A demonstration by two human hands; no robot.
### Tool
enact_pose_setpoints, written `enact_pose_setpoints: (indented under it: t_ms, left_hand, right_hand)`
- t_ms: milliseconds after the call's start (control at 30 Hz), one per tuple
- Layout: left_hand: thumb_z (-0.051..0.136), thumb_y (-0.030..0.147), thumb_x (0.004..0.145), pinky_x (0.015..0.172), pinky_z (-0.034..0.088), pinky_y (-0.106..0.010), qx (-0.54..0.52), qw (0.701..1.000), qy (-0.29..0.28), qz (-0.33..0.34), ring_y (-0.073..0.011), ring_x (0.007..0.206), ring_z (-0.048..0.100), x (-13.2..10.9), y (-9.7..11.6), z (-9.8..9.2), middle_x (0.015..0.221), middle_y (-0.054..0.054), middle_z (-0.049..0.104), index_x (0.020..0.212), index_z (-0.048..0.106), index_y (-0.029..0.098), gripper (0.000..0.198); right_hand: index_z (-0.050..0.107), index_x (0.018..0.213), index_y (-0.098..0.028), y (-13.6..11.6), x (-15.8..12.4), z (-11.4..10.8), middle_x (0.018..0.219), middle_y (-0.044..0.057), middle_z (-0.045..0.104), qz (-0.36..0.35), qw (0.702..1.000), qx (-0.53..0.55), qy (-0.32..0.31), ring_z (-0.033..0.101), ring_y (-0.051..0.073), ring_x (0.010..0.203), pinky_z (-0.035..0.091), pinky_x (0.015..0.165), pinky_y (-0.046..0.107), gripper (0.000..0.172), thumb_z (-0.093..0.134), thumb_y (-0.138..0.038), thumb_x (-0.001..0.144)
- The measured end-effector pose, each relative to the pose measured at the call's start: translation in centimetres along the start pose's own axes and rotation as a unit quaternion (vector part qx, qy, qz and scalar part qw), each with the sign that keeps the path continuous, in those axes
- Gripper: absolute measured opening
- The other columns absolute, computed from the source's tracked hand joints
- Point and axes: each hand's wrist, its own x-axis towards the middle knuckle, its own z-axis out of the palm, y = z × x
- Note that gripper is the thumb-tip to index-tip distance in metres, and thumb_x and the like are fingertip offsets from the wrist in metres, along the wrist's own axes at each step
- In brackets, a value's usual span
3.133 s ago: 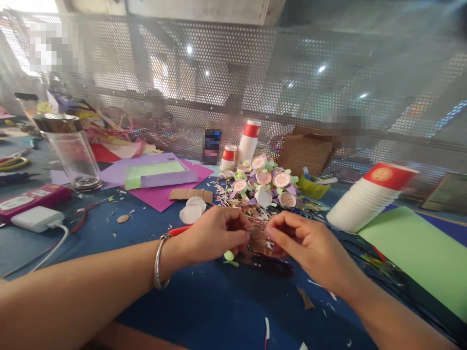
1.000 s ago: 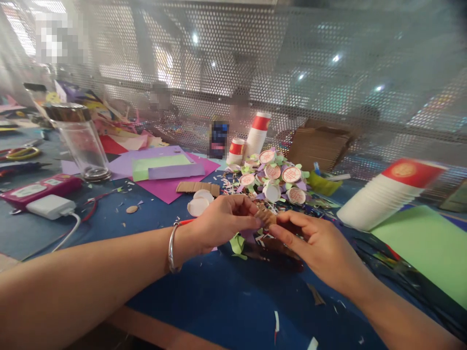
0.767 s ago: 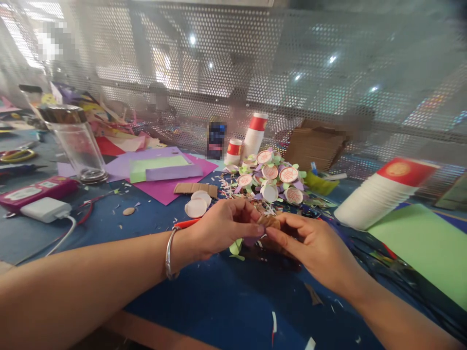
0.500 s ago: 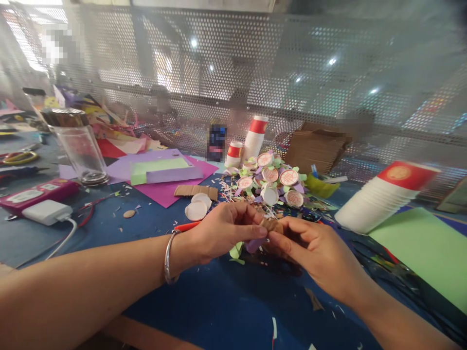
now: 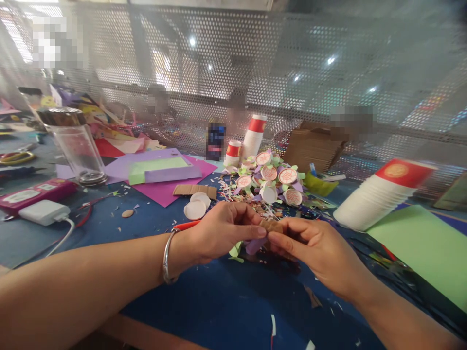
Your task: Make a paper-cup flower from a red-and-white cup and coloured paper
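Between my two hands is a small brown cardboard piece point(image 5: 272, 225), pinched at both sides and partly hidden by the fingers. My left hand point(image 5: 226, 231), with a silver bangle at the wrist, is closed on its left side. My right hand point(image 5: 310, 243) grips its right side between thumb and fingers. Purple paper point(image 5: 255, 245) and green paper strips point(image 5: 236, 250) show just below the left fingertips; whether they join the cardboard I cannot tell. Just beyond the hands lies a heap of white paper discs point(image 5: 270, 194) with red drawings and green and purple tabs.
Stacked paper cups point(image 5: 383, 194) lean at the right beside green paper point(image 5: 426, 253). Left of the hands are white discs point(image 5: 195, 210), a corrugated cardboard strip point(image 5: 193, 190) and purple paper point(image 5: 160, 194). A glass jar point(image 5: 78, 150) and a pink device point(image 5: 36, 194) stand farther left.
The view has shifted slightly. Both hands keep their pinch on the cardboard piece, with only a small movement of the right fingers.
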Motion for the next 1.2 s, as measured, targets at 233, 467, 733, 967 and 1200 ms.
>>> enact_pose_setpoints:
  t_ms: [233, 467, 733, 967, 1200]
  left_hand:
    - [0.071, 0.032, 0.082, 0.061, 0.043, -0.024, 0.035, 0.998, 0.021, 0.045, -0.0082, 0.059, 0.054, 0.0, -0.3, 0.0, 0.063, 0.003, 0.058, 0.077, 0.057, 0.016, 0.022]
    - [0.068, 0.032, 0.084, 0.061, 0.043, -0.025, 0.046, 0.996, 0.053, 0.057, -0.0086, 0.061, 0.054, 0.0, 0.2, -0.1, 0.066, 0.003, 0.058, 0.077, 0.054, 0.017, 0.022]
    - [0.064, 0.025, 0.081, 0.065, 0.044, -0.026, 0.018, 0.982, 0.180, 0.046, -0.0075, 0.056, 0.053, 0.6, 0.9, -1.6, 0.053, 0.007, 0.051, 0.068, 0.048, 0.019, 0.021]
    - [0.064, 0.024, 0.077, 0.061, 0.046, -0.026, -0.009, 0.979, 0.199, 0.050, -0.0104, 0.061, 0.062, 0.6, 1.3, -1.3, 0.071, 0.001, 0.065, 0.071, 0.050, 0.017, 0.017]
    - [0.064, 0.025, 0.078, 0.062, 0.045, -0.027, -0.012, 0.982, 0.179, 0.066, -0.0068, 0.051, 0.053, 0.6, 1.0, -1.3, 0.053, 0.007, 0.052, 0.070, 0.047, 0.020, 0.020]
  right_hand:
    - [0.068, 0.081, -0.019, 0.2, 0.0, 0.2, 0.071, 0.000, 0.062, 0.017, 0.998, 0.058, 0.019, 0.051, 0.012, 0.061, 0.041, 0.054, 0.023, 0.030, 0.064, -0.047, 0.091]
    - [0.071, 0.087, -0.020, 0.1, -0.1, -0.2, 0.070, 0.001, 0.066, 0.038, 0.998, 0.040, 0.034, 0.054, 0.013, 0.059, 0.042, 0.053, 0.025, 0.032, 0.063, -0.052, 0.090]
    - [0.072, 0.086, -0.023, 0.2, 0.1, -0.8, 0.083, 0.002, 0.071, -0.012, 0.970, -0.238, -0.043, 0.065, 0.018, 0.073, 0.048, 0.064, 0.030, 0.021, 0.057, -0.033, 0.095]
    - [0.071, 0.085, -0.022, 0.0, -0.4, -0.7, 0.090, 0.004, 0.066, -0.072, 0.936, -0.328, -0.102, 0.063, 0.021, 0.087, 0.049, 0.077, 0.036, 0.010, 0.065, -0.026, 0.092]
    - [0.065, 0.079, -0.020, -0.2, -0.4, -0.7, 0.091, 0.005, 0.065, -0.084, 0.928, -0.343, -0.115, 0.063, 0.022, 0.086, 0.050, 0.079, 0.038, 0.011, 0.062, -0.017, 0.089]
